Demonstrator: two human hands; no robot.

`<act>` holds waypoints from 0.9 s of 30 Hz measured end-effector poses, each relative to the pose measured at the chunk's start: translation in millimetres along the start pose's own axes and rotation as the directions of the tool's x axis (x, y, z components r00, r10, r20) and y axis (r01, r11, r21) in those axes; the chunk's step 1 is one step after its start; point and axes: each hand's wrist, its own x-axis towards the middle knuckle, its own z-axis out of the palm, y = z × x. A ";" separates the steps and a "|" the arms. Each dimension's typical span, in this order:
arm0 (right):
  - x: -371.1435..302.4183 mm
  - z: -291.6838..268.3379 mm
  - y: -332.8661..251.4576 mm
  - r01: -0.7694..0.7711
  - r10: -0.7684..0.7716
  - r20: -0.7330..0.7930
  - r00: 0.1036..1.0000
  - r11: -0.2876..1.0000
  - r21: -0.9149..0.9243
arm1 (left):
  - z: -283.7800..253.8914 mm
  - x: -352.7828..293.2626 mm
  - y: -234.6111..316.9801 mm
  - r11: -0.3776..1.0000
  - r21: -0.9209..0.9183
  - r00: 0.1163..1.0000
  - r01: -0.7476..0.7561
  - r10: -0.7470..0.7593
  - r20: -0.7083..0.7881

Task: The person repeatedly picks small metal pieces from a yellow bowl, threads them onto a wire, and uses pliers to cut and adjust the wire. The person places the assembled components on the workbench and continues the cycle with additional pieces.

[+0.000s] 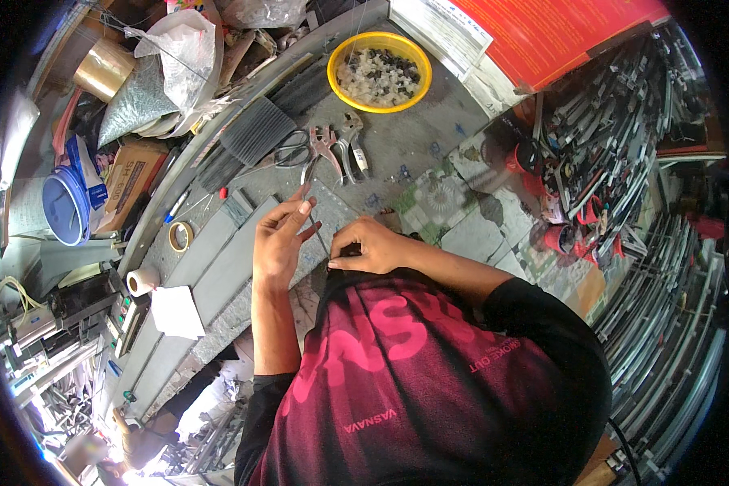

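Observation:
In front of my chest, a thin grey strip (321, 238) runs slantwise between my two hands. My left hand (277, 243) is raised, its thumb and fingers closed at the strip's far end. My right hand (366, 246) pinches the near end close to my shirt; its fingertips partly hide what they grip. Just beyond my hands on the bench lie red-handled pliers (324, 146), a second pair of pliers with pale grips (355, 150), and scissors (292, 152) with dark handles.
A yellow basin (334, 85) of small clear and black pieces stands at the far side. Ribbed grey strips (255, 130), a tape roll (181, 236), and white paper (177, 312) lie leftward. Bundled metal profiles (664, 300) fill the right. A blue-lidded tub (65, 206) stands far left.

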 end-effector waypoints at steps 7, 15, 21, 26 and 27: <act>-7.2 0.6 20.0 -0.024 0.027 0.063 0.998 0.999 -0.041 | 5.7 19.0 9.0 1.000 -0.011 0.999 0.023 -0.022 0.049; -14.0 1.2 31.9 -0.079 0.083 0.156 0.984 0.996 -0.028 | 12.6 22.2 20.4 0.999 -0.002 0.991 -0.040 0.040 0.126; -13.6 0.1 37.9 -0.084 0.099 0.233 0.967 0.994 -0.070 | 22.7 17.7 19.6 0.997 -0.051 0.990 -0.053 0.059 0.130; -9.2 6.1 45.7 -0.052 0.068 0.249 0.966 0.996 -0.072 | 25.0 14.3 20.3 0.998 -0.007 0.993 -0.058 0.058 0.102; -8.0 7.4 44.9 -0.013 0.030 0.223 0.974 0.997 -0.078 | 25.5 12.9 20.2 0.998 0.005 0.993 -0.063 0.062 0.099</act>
